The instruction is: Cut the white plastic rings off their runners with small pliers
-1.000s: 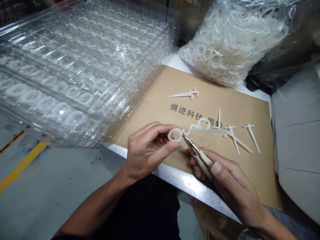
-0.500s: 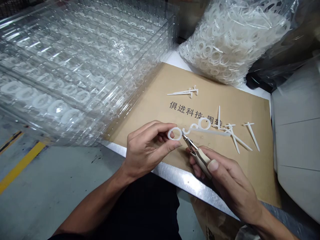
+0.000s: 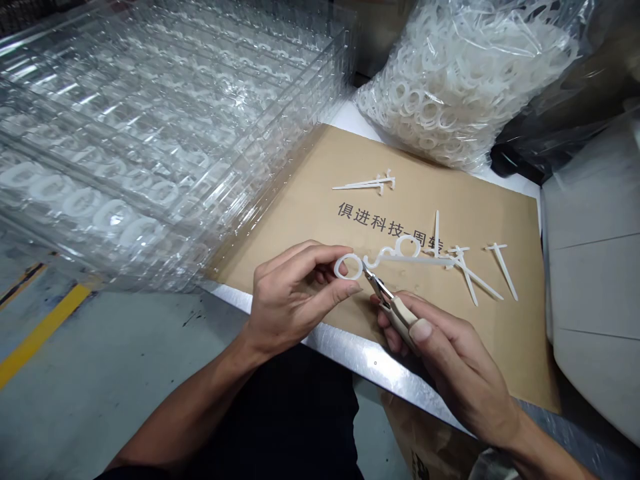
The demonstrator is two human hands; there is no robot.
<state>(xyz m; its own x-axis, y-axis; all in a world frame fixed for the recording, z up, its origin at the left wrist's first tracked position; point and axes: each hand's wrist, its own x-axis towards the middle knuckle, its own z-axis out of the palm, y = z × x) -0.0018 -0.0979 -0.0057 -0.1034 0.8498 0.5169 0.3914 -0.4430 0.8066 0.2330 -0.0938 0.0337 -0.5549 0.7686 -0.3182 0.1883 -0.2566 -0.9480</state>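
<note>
My left hand point(image 3: 295, 297) pinches a white plastic ring point(image 3: 349, 267) on its moulded runner point(image 3: 410, 260), steadying it against the tips of the side cutters point(image 3: 395, 310), which my right hand point(image 3: 450, 363) grips firmly, above a kraft paper sheet point(image 3: 280, 247).

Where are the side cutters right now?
In the head view, the beige-handled metal side cutters sit in the right hand over the brown kraft-paper sheet, their tips right beside the white plastic ring pinched in the left hand.
</note>
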